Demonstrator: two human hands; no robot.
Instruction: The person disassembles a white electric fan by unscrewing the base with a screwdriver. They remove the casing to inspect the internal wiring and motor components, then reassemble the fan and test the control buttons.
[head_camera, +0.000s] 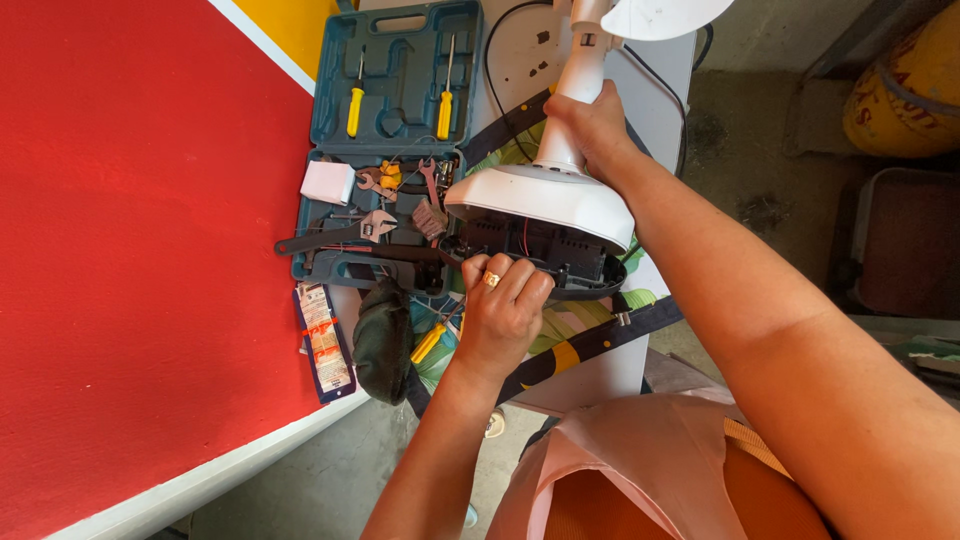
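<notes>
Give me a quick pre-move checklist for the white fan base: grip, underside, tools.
1. Right hand wrapped around the white plastic fan stem: ok.
2. Left hand at the edge of the black underside plate of the white fan base, fingers curled: ok. What they pinch: cannot tell.
3. Base tilted so the underside faces the camera: ok.
4. Red wire visible inside, clear of the fingers: cannot tell.
5. Teal plastic tool case open, with two yellow-handled screwdrivers in the lid: ok.
6. Third yellow-handled screwdriver lying loose beside the left wrist: ok.
</notes>
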